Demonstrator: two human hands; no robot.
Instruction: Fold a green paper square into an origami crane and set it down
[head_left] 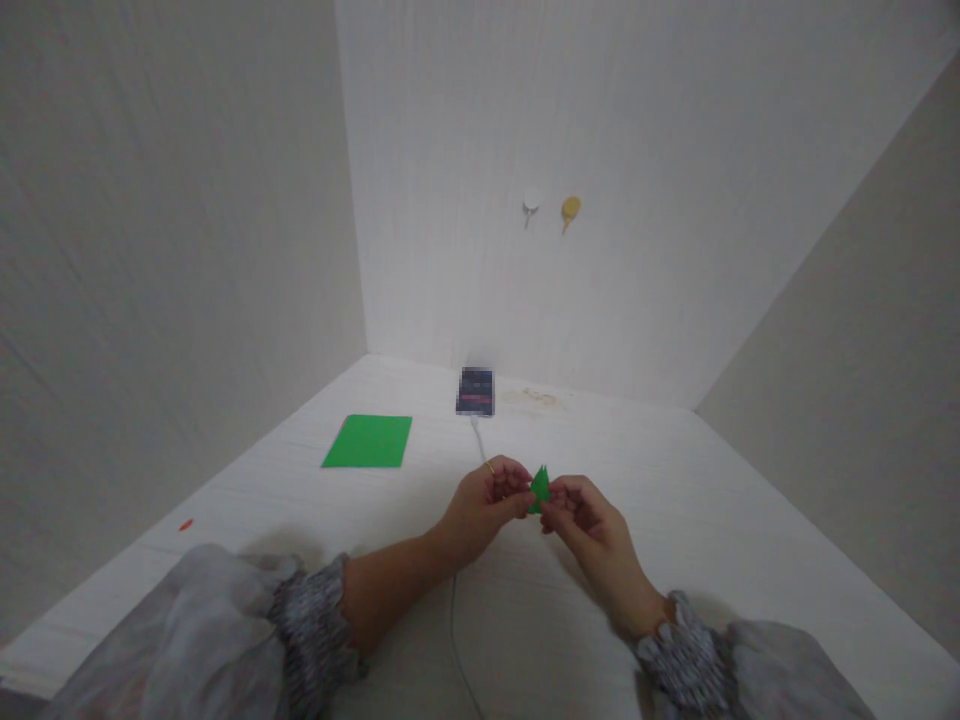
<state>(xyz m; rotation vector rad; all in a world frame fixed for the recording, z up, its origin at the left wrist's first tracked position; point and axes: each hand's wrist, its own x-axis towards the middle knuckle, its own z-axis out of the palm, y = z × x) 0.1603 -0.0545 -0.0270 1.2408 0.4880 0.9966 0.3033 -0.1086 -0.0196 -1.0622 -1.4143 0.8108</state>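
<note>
A small folded piece of green paper (pixel 539 490) is held up between my two hands, its pointed tips upward. My left hand (pixel 487 505) pinches its left side with thumb and fingers; a ring shows on one finger. On the other side, my right hand (pixel 589 520) grips the paper's right edge between thumb and fingertips. Both hands hover just over the white table. A flat square of green paper (pixel 367 441) lies on the table to the left of my hands.
A phone-like device (pixel 475 392) with a blurred screen lies near the back wall, a white cable (pixel 455 625) running from it toward me under my left arm. Far left is a small orange-red piece (pixel 186 525). White (pixel 531 205) and yellow (pixel 571 208) hooks are on the back wall. Walls enclose three sides.
</note>
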